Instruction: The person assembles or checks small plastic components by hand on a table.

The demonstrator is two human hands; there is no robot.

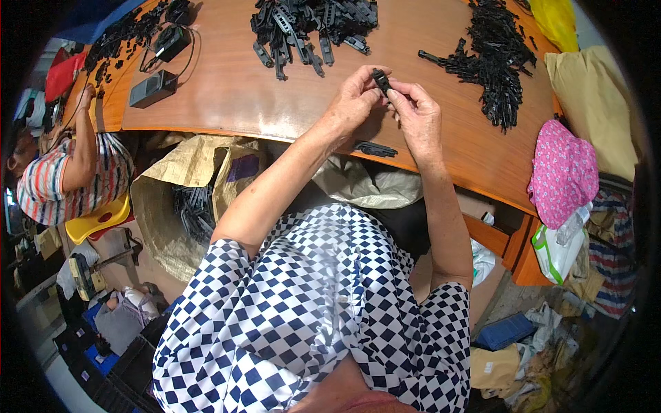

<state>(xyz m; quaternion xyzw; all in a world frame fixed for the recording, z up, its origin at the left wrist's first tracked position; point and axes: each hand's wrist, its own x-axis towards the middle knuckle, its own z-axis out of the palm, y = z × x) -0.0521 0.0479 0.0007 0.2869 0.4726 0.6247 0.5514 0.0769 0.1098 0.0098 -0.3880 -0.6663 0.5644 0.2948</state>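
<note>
"What are the hands doing?"

"Two bare hands are meeting above a brown wooden table (220, 89). The left hand (357, 98) is gripping one small black part (381, 81) between thumb and fingers; the right hand (418, 118) is pinching that same part from the other side."

"Where is the part?"

"It is being held just over the table, nearer the viewer than the heaps."

"How many heaps?"

"Three, all of black pieces: a centre heap (313, 27) is lying at the top, a right heap (499, 69) is spreading beyond the right hand, and a left heap (127, 38) of smaller bits is lying at upper left."

"Anything closer?"

"One dark cluster (376, 149) is lying by the near edge; it may be one piece or two, as they seem overlapped."

"And around them?"

"One black box (153, 89) is standing at left, a second box (172, 43) just behind it. One woven sack (157, 230) is gaping below the edge, holding black pieces. One other person (76, 172), wearing stripes, is raising an arm at far left."
</note>
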